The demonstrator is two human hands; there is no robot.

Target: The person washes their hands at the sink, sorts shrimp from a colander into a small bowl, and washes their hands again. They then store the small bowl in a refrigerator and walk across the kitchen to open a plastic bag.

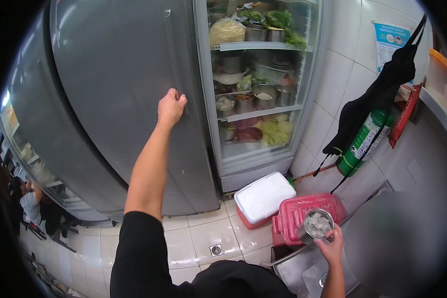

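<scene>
My left hand (172, 108) reaches forward with its fingers curled against the long handle strip (170, 54) of the tall grey refrigerator door (114, 74), which looks shut. Low on the right, my right hand (334, 243) grips a round metal container (306, 235) by its side. Whitish, translucent chunks (318, 224) fill much of it; I cannot tell what they are. The container is held above the red cooler's lid and the edge of a metal sink.
A glass-front fridge (256, 109) holds vegetables and metal pots. On the tiled floor (193, 243), near a drain (216, 250), stand a white-lidded cooler (264, 195) and a red cooler (308, 211). A black apron (372, 99) and green cylinder (365, 144) are right; a person (32, 203) sits far left.
</scene>
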